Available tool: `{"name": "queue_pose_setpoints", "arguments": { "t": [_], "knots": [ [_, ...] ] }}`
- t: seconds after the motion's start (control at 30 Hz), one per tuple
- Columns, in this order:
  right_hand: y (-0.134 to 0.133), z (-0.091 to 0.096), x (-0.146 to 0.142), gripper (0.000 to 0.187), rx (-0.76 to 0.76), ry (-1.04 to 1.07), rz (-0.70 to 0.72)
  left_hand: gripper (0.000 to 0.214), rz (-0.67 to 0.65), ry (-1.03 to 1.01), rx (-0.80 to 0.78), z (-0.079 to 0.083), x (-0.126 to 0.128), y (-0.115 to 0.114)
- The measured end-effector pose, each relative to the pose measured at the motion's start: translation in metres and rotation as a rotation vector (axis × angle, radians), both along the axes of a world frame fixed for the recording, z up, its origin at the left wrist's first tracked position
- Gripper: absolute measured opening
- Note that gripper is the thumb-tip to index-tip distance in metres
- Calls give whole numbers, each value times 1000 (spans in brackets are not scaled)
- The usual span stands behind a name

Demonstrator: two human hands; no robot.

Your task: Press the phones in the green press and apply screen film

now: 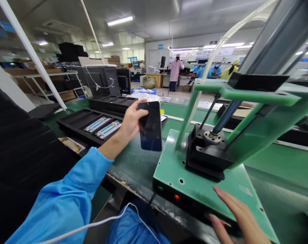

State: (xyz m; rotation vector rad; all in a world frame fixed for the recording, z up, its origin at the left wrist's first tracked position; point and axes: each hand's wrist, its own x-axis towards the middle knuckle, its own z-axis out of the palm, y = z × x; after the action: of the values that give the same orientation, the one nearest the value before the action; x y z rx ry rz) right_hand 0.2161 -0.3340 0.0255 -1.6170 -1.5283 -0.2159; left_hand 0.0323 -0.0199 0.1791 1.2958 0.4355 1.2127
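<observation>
Gripped at its upper left edge, a dark smartphone (151, 130) hangs upright from my left hand (133, 118), its glossy black screen toward me. My right hand (237, 213), fingers apart and holding nothing, is over the front edge of a green press machine (169, 169). The press's black clamp block (207, 156) sits down on the green base under a metal rod. A red light (177, 196) glows on the front panel. Left of the phone, a black foam tray (75, 122) carries two phone frames (108, 129) with blue strips.
Another black tray (113, 101) lies behind the first one. A dark monitor (123, 81) stands beyond it. A white cable (105, 222) crosses in front of my lap. A person in a pink coat (176, 71) stands farther back, near several seated people.
</observation>
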Motion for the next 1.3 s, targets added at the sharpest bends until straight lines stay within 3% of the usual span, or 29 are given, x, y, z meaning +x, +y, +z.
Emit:
{"name": "queue_pose_setpoints", "arguments": {
  "t": [0.07, 0.17, 0.3, 0.4, 0.47, 0.63, 0.7, 0.9, 1.07, 1.3],
  "knots": [
    [17, 15, -21, 58, -50, 229, 104, 48, -131, 30, -35, -4, 9, -41],
    [32, 22, -41, 53, -36, 598, 256, 45, -366, 102, -169, -22, 28, -95],
    [24, 15, -36, 34, -21, 938, 206, 55, -618, 184, -298, -58, 53, -129],
    [5, 8, -11, 38, -49, 1022, 154, 58, -705, 165, -257, -82, 65, -125],
    [-7, 5, 11, 43, -29, 1027, 70, 48, -695, 218, -125, -94, 67, -116],
    [-11, 11, 47, 54, 104, 1119, -167, 28, -410, 648, 490, -113, 63, -101],
    [-6, 16, 50, 52, 103, 1179, -190, 25, -359, 710, 636, -118, 60, -101],
    [2, 25, 45, 45, 114, 1284, -256, 21, -373, 700, 633, -119, 56, -99],
    [1, 26, 44, 45, 20, 1252, -175, 25, -407, 722, 628, -117, 52, -96],
    [2, 26, 45, 37, 46, 1196, -130, 40, -470, 776, 705, -123, 49, -95]
  ]
}}
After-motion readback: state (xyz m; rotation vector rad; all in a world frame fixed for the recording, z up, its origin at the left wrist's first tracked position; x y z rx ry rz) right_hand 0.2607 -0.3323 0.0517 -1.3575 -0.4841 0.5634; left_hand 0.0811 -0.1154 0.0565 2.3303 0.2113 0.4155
